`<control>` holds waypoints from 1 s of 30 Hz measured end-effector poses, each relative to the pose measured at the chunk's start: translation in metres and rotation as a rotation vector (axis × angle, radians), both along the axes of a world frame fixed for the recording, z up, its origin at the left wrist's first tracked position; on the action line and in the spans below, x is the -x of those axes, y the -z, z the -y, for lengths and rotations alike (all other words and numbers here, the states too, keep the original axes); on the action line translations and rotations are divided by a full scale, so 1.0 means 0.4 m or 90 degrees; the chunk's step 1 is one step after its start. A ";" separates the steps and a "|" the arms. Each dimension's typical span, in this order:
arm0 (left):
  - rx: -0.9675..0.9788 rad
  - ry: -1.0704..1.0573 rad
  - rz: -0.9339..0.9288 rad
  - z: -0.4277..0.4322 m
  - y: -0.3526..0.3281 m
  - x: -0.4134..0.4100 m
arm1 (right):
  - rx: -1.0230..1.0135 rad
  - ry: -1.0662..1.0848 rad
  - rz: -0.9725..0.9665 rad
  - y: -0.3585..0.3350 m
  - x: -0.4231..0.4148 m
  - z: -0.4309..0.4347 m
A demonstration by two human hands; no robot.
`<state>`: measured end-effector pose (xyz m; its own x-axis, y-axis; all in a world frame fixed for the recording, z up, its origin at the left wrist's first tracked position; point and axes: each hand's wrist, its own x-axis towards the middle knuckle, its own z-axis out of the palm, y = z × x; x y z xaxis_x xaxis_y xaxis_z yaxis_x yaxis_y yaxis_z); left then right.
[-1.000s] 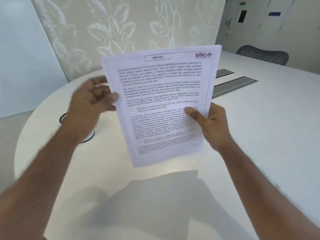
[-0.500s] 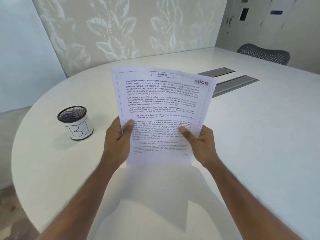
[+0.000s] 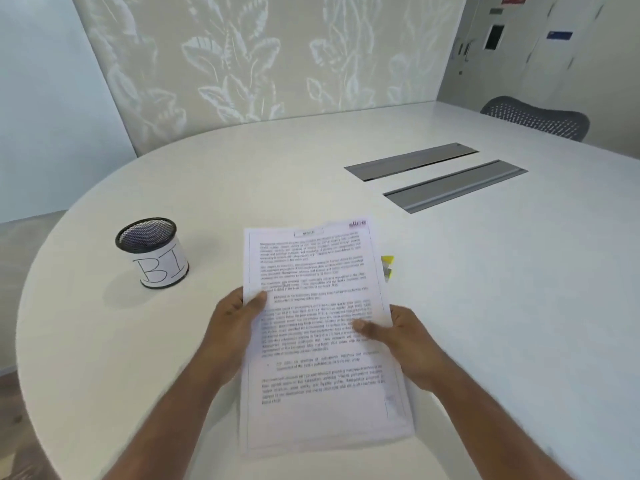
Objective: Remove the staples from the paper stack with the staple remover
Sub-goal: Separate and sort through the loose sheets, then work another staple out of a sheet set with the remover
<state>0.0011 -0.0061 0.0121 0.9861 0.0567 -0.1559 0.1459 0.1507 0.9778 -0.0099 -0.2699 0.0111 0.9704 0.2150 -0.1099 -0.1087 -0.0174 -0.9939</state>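
Note:
A white paper stack (image 3: 322, 403) with printed text and a "slice" logo lies low over the white table (image 3: 502, 278), close to me. My left hand (image 3: 232, 327) grips its left edge, thumb on top of the page. My right hand (image 3: 405, 337) grips the right edge, thumb on the text. A small yellow and grey object (image 3: 388, 268), perhaps the staple remover, peeks out from behind the stack's right edge; most of it is hidden. No staple can be made out in the blurred page.
A black mesh cup (image 3: 152, 252) with a white label marked "BI" stands at the left. Two grey cable flaps (image 3: 453, 185) are set into the table beyond the stack. A mesh chair back (image 3: 536, 117) is at the far right.
The stack came down from upright in the air to nearly flat just above the table. My left hand shifted from the upper left edge to the lower left edge. The yellow object came into view.

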 end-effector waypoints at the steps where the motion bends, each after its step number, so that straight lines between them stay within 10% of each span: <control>1: -0.023 -0.014 -0.012 0.005 0.018 0.003 | 0.017 -0.007 -0.005 0.010 0.005 0.002; 12: -0.176 -0.033 0.059 0.013 0.083 0.031 | 0.487 0.317 0.303 -0.049 -0.184 0.055; 18: -0.132 -0.010 0.057 0.019 0.095 0.034 | 0.774 0.095 0.101 -0.054 -0.353 0.057; 26: -0.085 -0.002 0.043 0.030 0.093 0.031 | 0.752 0.101 0.109 -0.028 -0.387 0.070; 30: -0.088 -0.001 0.038 0.028 0.096 0.033 | 0.266 0.243 0.069 -0.091 -0.393 0.071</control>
